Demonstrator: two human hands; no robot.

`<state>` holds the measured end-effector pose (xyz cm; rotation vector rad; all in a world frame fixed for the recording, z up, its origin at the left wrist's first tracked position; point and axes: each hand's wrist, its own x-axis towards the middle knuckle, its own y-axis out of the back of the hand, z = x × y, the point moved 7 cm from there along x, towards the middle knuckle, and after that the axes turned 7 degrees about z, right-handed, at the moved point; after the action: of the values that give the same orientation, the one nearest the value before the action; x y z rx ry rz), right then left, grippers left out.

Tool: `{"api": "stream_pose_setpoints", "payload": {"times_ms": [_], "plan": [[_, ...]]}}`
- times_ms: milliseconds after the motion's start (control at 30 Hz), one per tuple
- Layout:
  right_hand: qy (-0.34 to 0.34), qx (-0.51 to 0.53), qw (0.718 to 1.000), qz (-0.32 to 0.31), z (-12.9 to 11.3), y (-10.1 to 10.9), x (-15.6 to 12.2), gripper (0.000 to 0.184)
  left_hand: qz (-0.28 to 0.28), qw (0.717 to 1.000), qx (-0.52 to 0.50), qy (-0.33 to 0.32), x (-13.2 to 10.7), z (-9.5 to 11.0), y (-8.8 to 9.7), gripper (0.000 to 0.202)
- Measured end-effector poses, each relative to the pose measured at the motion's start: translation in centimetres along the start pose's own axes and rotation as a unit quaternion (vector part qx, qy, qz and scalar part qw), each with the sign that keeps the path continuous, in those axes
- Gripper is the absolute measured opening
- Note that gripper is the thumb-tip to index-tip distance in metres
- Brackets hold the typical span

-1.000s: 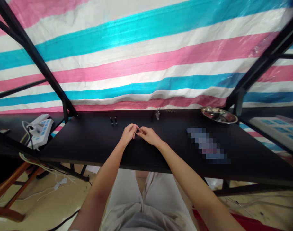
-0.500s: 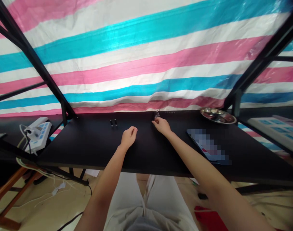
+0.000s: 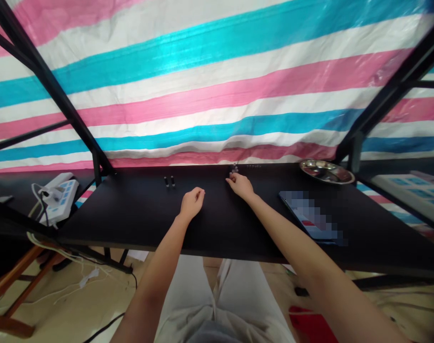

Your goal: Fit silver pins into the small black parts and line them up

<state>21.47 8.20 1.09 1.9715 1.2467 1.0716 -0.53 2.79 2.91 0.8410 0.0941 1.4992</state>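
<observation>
My right hand (image 3: 241, 186) is at the far side of the black table (image 3: 142, 209), its fingertips pinched beside a small cluster of shiny beads or balls (image 3: 234, 169). Whether something sits between those fingertips is too small to make out. Just right of the cluster runs a short row of similar tiny pieces (image 3: 253, 166). My left hand (image 3: 192, 202) rests curled over the table's middle, fingers closed, and what it may hold is hidden. Beyond it to the left stand two small dark cylinders with light ends (image 3: 170, 181).
A round shiny metal plate (image 3: 327, 172) lies at the back right. In front of it is a flat blue packet or device (image 3: 310, 218), partly blurred out. White power strips (image 3: 62, 200) with cables are on the left. Black frame bars (image 3: 60, 102) and a striped sheet (image 3: 202, 95) stand behind.
The view has shifted slightly, so things sit a little further right. Both hands keep nearly the same pose and place on the table.
</observation>
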Motion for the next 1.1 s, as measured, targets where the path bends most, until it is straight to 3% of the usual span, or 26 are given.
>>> {"api": "stream_pose_setpoints", "payload": {"times_ms": [300, 433, 700, 1100], "plan": [[0.012, -0.036, 0.998, -0.051, 0.1, -0.3, 0.5, 0.019, -0.003, 1.0, 0.017, 0.001, 0.0, -0.1, -0.1, 0.027], [-0.015, -0.034, 0.996, -0.086, 1.1, 0.4, 0.9, 0.017, -0.004, 1.0, 0.016, -0.001, 0.0, 0.1, 0.0, 0.028], [-0.083, -0.046, 0.995, -0.015, 2.3, 2.2, 0.0, 0.022, -0.007, 1.0, 0.018, -0.003, -0.1, 0.3, 0.0, 0.028], [-0.08, -0.095, 0.991, -0.04, 2.1, 1.3, -0.5, 0.029, -0.007, 1.0, 0.029, -0.007, 0.0, 0.0, -0.2, 0.028]]}}
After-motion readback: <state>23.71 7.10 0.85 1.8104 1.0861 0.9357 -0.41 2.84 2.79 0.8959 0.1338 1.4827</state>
